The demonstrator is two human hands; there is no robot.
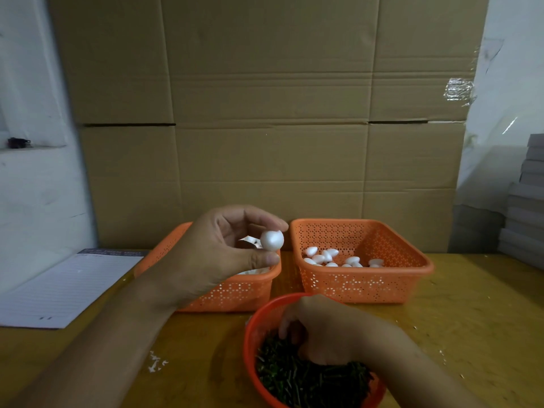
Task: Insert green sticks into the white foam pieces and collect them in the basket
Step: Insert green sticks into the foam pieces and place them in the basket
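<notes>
My left hand (223, 248) is raised above the left orange basket (235, 293) and pinches a white foam piece (272, 240) between thumb and fingertips. My right hand (321, 331) reaches down into a round red bowl (250, 334) full of green sticks (309, 381), its fingers curled among them; whether it holds a stick is hidden. The right orange basket (362, 284) holds several white foam pieces (326, 256). More white pieces show at the near edge inside the left basket.
A lined notepad (64, 287) lies at the left on the wooden table (471, 319). White foam crumbs (154, 362) lie near the front. A cardboard wall (265, 128) stands close behind the baskets. Stacked grey boxes (527, 216) are at the right.
</notes>
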